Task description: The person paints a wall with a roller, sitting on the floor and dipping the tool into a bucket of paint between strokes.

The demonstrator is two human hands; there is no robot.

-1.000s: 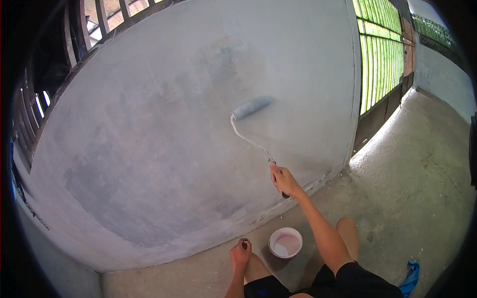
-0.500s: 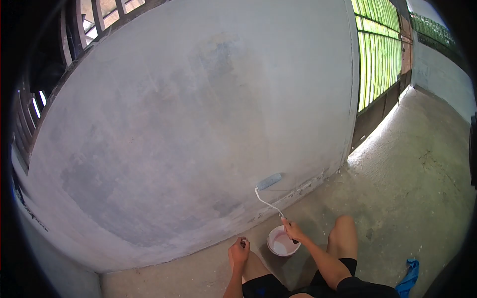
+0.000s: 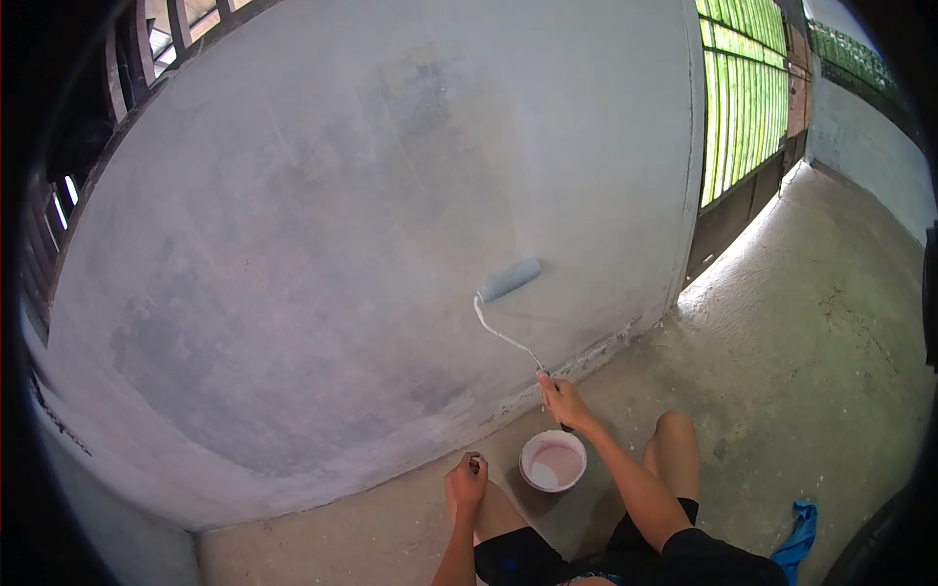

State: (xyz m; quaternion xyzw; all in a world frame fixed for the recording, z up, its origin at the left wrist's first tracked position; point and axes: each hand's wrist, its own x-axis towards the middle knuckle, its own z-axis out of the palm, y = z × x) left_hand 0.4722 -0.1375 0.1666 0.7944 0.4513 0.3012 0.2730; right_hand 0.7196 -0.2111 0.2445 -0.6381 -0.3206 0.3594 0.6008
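My right hand (image 3: 564, 401) is closed around the handle of a paint roller (image 3: 510, 281), whose pale sleeve lies against the lower part of the wall (image 3: 322, 254). A bent white wire frame joins sleeve and handle. Below the right hand, a round white bucket (image 3: 553, 462) with pinkish-white liquid stands on the floor between my legs. My left hand (image 3: 467, 479) is curled above my left knee, near the wall's base; something small and dark shows at its fingers, too small to name.
Concrete floor (image 3: 782, 322) stretches to the right, with a blue cloth (image 3: 798, 537) at the lower right. A barred gate (image 3: 743, 107) stands beyond the wall's right edge. Dark bars (image 3: 127, 59) top the wall at the upper left.
The roller and my right hand have moved up the wall and slightly left. My left hand stays closed above the knee, with little shift.
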